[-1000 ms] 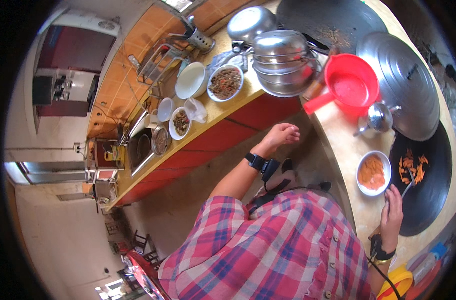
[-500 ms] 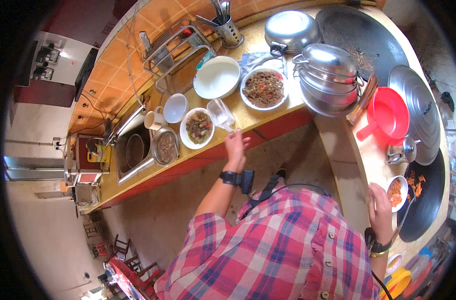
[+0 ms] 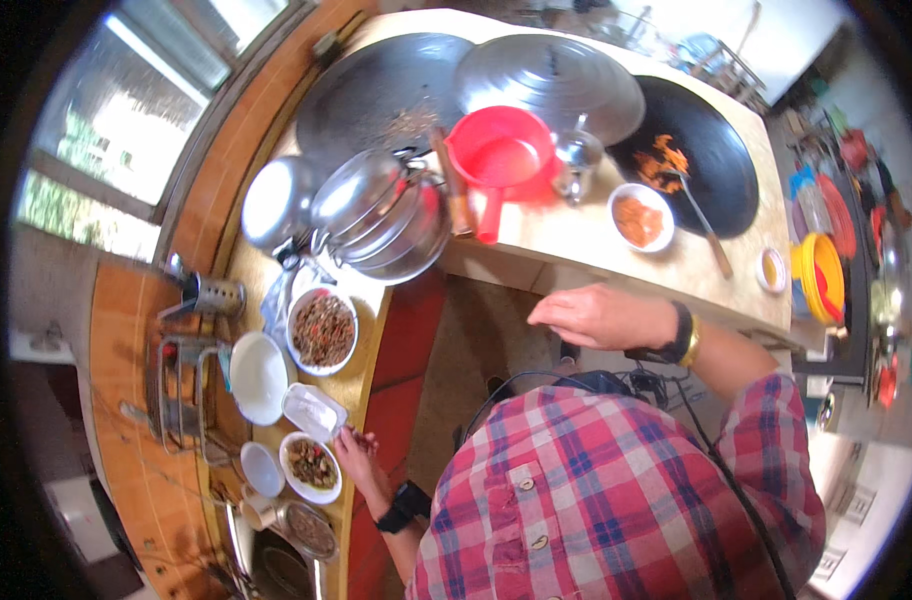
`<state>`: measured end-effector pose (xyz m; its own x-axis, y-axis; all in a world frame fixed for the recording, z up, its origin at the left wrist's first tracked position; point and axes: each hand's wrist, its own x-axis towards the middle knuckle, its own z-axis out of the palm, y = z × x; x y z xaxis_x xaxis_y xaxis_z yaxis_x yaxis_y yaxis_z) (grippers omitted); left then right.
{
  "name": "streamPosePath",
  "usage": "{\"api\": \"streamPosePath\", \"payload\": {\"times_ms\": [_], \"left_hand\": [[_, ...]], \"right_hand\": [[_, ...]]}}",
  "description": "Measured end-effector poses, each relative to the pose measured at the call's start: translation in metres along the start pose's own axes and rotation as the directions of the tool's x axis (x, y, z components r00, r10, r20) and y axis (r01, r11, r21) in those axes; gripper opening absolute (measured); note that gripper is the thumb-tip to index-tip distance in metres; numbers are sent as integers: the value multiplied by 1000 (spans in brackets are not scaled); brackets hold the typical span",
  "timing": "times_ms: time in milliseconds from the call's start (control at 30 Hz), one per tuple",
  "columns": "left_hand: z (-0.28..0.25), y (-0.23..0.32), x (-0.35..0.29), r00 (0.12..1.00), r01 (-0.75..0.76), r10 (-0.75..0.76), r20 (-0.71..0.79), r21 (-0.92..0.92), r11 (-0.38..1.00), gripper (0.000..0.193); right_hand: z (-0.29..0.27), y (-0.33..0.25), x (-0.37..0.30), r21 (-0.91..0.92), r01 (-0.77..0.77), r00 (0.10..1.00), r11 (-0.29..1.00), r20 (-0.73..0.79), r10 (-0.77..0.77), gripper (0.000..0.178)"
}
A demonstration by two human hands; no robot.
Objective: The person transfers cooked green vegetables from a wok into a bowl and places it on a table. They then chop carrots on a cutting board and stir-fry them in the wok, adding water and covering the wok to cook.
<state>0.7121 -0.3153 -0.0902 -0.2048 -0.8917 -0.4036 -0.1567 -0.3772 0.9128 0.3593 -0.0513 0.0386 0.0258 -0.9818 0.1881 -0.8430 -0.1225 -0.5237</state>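
Observation:
My left hand point(image 3: 358, 458) is at the counter edge, its fingers loosely spread beside a clear plastic container point(image 3: 314, 412); whether they touch it I cannot tell. Next to that hand stands a white bowl of dark chopped food with green and red bits point(image 3: 311, 467). A second white bowl, of brown minced food with red pieces point(image 3: 323, 330), sits farther along. My right hand point(image 3: 601, 315), its fingers extended and slightly bent, hovers over the gap before the stove, holding nothing visible. Beyond it are a bowl of orange shredded food point(image 3: 640, 218) and a wok point(image 3: 721, 160) with orange shreds and a spatula point(image 3: 706, 228).
A red plastic ladle point(image 3: 501, 150), a metal pot point(image 3: 579, 158) and a large lid point(image 3: 551, 85) crowd the stove top. Stacked metal basins point(image 3: 381, 215) fill the corner. An empty white bowl point(image 3: 260, 378) stands by the wire rack point(image 3: 181, 395). A yellow bucket point(image 3: 818, 275) is at right.
The view has turned toward the stove. My right hand has moved away from the bowl of orange shreds, out over the gap. My left hand stays near the clear container.

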Motion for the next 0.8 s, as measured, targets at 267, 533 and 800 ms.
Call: {"api": "streamPosePath", "payload": {"times_ms": [267,533,800], "left_hand": [[138,96,-97,782,-352,95,616,311,883,12],[353,125,-168,254,-719,-133,958,279,636,14],[496,106,-215,69,-835,-235,969,185,518,20]], "right_hand": [[-64,16,-48,204,-132,964,970,-202,173,40],[-124,73,-167,71,-227,927,971,-291,238,35],[-157,115,-276,45,-471,825,881,-330,458,14]]}}
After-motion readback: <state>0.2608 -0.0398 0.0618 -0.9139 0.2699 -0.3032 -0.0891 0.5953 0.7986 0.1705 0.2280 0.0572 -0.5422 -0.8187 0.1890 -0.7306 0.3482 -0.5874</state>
